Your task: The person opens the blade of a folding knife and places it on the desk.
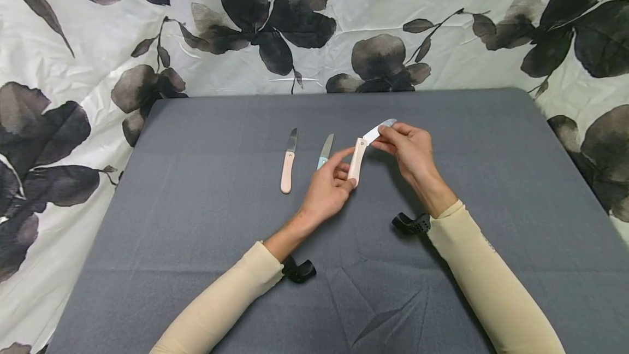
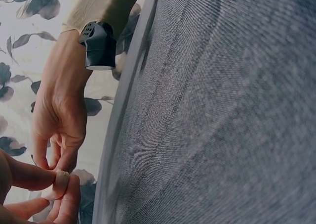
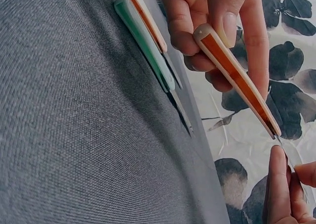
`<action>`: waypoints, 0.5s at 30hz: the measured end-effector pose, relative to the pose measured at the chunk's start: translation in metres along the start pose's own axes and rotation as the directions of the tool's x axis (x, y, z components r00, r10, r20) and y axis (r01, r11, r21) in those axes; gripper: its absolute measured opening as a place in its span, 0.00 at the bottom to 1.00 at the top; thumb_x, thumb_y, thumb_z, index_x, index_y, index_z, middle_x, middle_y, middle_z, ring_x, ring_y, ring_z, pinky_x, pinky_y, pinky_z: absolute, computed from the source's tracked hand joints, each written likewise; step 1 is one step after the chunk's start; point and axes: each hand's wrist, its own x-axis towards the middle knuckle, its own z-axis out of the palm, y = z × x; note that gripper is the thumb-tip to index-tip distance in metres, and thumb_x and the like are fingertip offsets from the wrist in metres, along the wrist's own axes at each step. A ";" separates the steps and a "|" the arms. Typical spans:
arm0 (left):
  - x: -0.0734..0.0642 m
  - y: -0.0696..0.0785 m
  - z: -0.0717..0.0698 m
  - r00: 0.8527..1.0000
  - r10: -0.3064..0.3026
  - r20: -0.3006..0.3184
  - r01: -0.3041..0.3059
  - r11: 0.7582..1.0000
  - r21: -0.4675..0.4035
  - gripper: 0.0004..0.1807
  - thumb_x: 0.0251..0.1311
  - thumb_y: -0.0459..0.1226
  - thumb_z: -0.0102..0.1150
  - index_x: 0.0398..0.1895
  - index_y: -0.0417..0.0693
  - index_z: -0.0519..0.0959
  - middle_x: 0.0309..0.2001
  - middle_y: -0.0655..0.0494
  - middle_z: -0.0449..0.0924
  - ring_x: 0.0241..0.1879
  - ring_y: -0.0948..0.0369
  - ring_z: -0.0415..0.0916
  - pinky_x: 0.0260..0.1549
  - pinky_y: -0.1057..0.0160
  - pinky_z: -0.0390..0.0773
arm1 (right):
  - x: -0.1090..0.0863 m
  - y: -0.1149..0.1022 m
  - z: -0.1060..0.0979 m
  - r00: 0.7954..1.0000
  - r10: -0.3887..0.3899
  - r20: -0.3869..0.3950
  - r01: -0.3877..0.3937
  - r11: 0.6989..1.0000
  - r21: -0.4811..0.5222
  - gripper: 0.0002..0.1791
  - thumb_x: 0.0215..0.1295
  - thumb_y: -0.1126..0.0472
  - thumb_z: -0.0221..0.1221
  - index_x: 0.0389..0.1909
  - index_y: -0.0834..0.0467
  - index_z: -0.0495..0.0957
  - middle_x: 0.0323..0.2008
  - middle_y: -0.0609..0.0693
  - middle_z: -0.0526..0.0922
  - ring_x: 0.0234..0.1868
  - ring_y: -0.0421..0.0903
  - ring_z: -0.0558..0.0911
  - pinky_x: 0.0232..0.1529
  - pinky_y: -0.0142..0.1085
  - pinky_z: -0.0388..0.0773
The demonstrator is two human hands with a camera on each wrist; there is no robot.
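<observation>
A folding knife with a pale pink handle (image 1: pixel 358 163) is held above the table, its blade (image 1: pixel 372 135) swung partly out at an angle. My left hand (image 1: pixel 325 189) grips the handle between thumb and fingers. At the blade, my right hand (image 1: pixel 413 153) pinches the metal with thumb and fingertips. The right wrist view shows the handle's long orange-looking slot (image 3: pixel 236 78) facing that camera. On the table to the left lie a second pink-handled knife (image 1: pixel 286 171) and a light blue-green knife (image 1: pixel 326 149), both unfolded; my left hand partly covers the latter in the head view.
A grey cloth-covered table (image 1: pixel 206 223) lies beneath both hands, with creases near its front. Behind it hangs a white curtain (image 1: pixel 206 75) with dark flowers. Black wrist cameras (image 1: pixel 411 224) stick out from both sleeves.
</observation>
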 end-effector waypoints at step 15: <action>-0.001 -0.002 0.002 1.000 -0.011 0.026 0.010 1.000 0.012 0.35 0.64 0.22 0.60 0.75 0.47 0.71 0.48 0.40 0.82 0.36 0.64 0.79 0.34 0.73 0.78 | 0.004 0.000 -0.004 0.997 0.079 0.015 -0.078 0.994 -0.071 0.04 0.69 0.72 0.62 0.34 0.62 0.83 0.35 0.50 0.84 0.31 0.41 0.89 0.41 0.31 0.88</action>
